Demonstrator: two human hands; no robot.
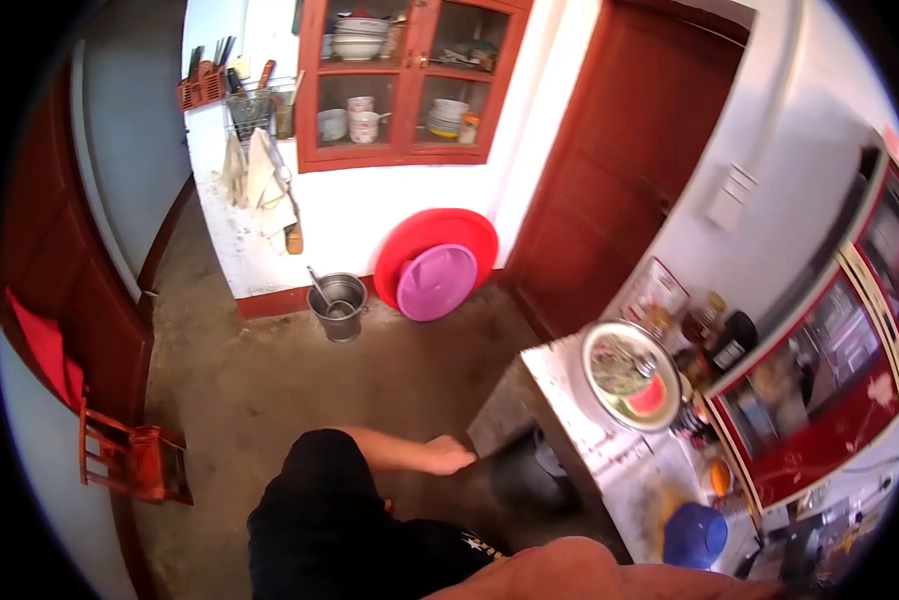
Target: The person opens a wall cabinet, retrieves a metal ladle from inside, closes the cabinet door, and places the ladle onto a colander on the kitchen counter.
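Observation:
My left hand [449,455] reaches out from a black sleeve at the lower middle, its fingers curled together. It is beside a dark bin [534,475] under the counter, and what it holds, if anything, is too small to make out. A bare forearm crosses the bottom edge toward the right, but my right hand is out of view. On the counter [619,470], a round metal basin [591,400] contains a red-and-green piece that looks like watermelon. A blue container [694,535] stands nearer the bottom right.
A metal bucket [339,318] with a handle sticking out stands by the white wall. Red [394,240] and purple [437,283] basins lean beside it. A small wooden chair [154,465] is at left. A red-framed cabinet [737,400] stands at right, near bottles and jars.

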